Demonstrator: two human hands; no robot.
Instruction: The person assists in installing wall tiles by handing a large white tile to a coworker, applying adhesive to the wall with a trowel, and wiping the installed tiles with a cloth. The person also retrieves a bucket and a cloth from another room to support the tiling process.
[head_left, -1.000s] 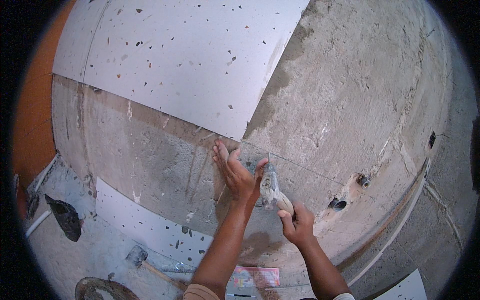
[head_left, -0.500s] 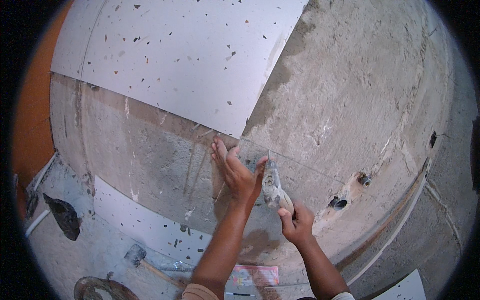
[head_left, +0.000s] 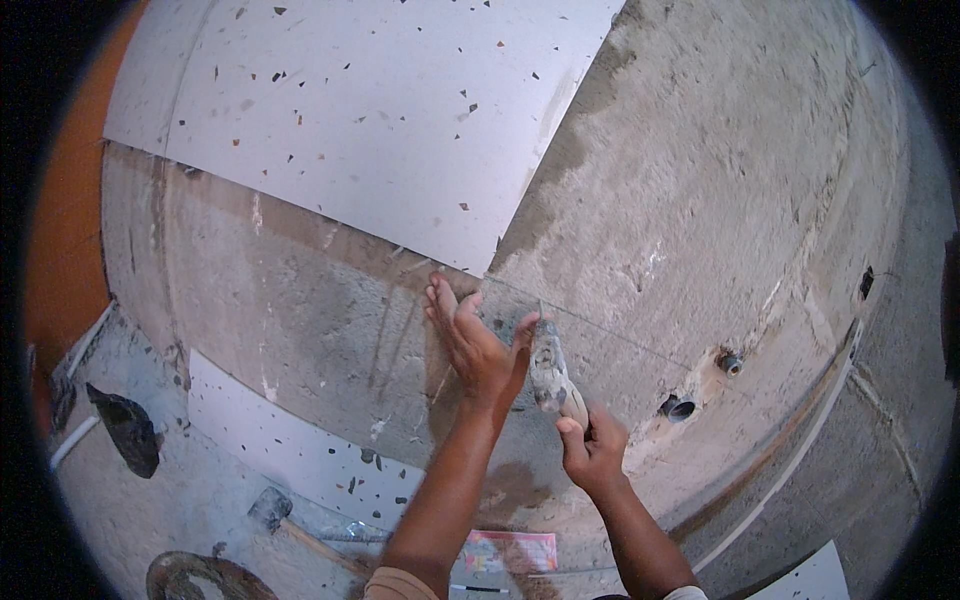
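My right hand (head_left: pixel 595 445) is wrapped round the pale handle of a cement-crusted hand tool (head_left: pixel 547 365), its exact kind unclear. The tool's head points up along the bare wall, with a thin spike (head_left: pixel 541 308) at its tip. Beside it my left hand (head_left: pixel 480 350) is open, fingers stretched and thumb apart. Those fingertips reach just under the lower edge of a white speckled slab (head_left: pixel 370 130), near its bottom right corner. The left thumb comes close to the tool's tip; whether they touch I cannot tell. Thin pins (head_left: pixel 396 254) stick out under the slab.
Right of my hands, a dark pipe opening (head_left: pixel 677 408) and a metal fitting (head_left: pixel 730 363) stand in the rough wall (head_left: pixel 700 180). Below left are a speckled strip (head_left: pixel 290 430), a mallet (head_left: pixel 270 508), a bucket (head_left: pixel 205 580) and a dark scrap (head_left: pixel 125 432).
The tool's head has tilted slightly to the right in my right hand. My left hand keeps nearly the same place and pose.
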